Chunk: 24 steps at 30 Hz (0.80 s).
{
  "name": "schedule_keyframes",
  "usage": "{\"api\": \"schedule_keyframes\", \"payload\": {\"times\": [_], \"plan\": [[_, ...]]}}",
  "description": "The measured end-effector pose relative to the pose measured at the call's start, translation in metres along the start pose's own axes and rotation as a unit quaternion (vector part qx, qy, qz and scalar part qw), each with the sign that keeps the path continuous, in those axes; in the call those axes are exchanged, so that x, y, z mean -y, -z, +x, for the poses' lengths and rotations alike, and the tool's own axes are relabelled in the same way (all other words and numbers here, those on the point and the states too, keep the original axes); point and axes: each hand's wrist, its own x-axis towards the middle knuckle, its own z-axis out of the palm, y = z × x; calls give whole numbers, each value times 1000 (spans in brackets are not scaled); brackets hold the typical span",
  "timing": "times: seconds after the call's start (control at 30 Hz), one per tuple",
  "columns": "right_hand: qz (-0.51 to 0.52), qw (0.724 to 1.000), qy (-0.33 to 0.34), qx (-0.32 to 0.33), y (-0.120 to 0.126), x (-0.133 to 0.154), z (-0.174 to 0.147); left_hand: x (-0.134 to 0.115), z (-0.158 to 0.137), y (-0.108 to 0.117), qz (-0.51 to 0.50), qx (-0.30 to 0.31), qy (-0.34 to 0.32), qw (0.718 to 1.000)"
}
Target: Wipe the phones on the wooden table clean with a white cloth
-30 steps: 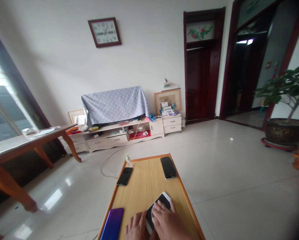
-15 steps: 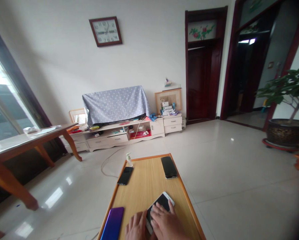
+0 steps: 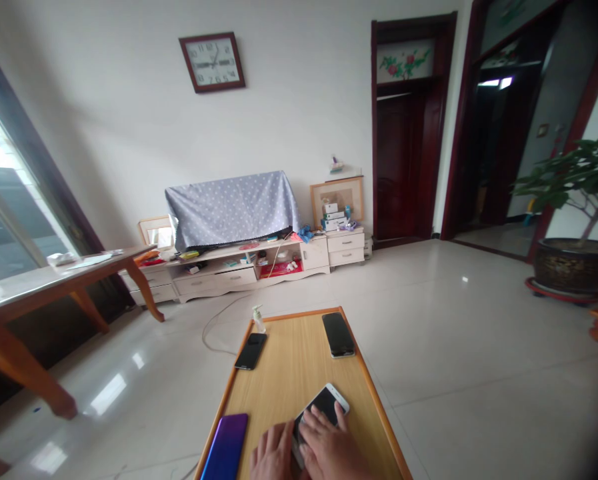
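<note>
A white smartphone (image 3: 331, 397) with a dark screen lies at a slant on the wooden table (image 3: 289, 347), face up. Along its lower left edge, my left hand (image 3: 271, 455) steadies it with bent fingers held close together. My right hand (image 3: 333, 445) rests palm down across the lower part of the screen, fingers stretched out and slightly apart. Both hands cover the phone's near end, and whether anything thin lies beneath the right fingers is hidden. A purple-blue phone (image 3: 227, 445) lies left of my left hand.
At the far end of the table are a black phone (image 3: 251, 351), another dark-screened phone (image 3: 338, 335) and a clear pump bottle (image 3: 259, 320). The table has a raised orange-brown rim (image 3: 379, 400). A larger table (image 3: 69, 273) stands left; a potted plant (image 3: 573, 267) stands right.
My right hand has shifted very slightly left on the phone's screen. The left hand and the phones stay where they were.
</note>
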Motion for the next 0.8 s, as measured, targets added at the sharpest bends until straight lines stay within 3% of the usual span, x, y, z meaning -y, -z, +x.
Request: {"api": "schedule_keyframes", "payload": {"times": [0.1,0.2,0.3,0.5,0.6,0.7,0.8], "plan": [[-16,998,-8,-62,6,-7,2,0,0,-1,3,-4,-2,1000],[-43,991,-63,-114,6,-20,7,1,1,-3,5,-8,-8,1000],[-52,989,-86,-111,1,-22,9,1,2,-4,7,-9,-4,1000],[-3,1000,-16,-20,-3,-3,3,-1,0,0,0,-3,-1,1000],[-15,998,-6,-57,0,-4,3,-1,0,1,-4,-3,-1,1000],[-38,991,-43,-123,2,-15,6,0,0,-1,0,-5,-2,1000],[-54,985,-77,-146,0,-22,8,1,1,-2,3,-6,-1,1000]]}}
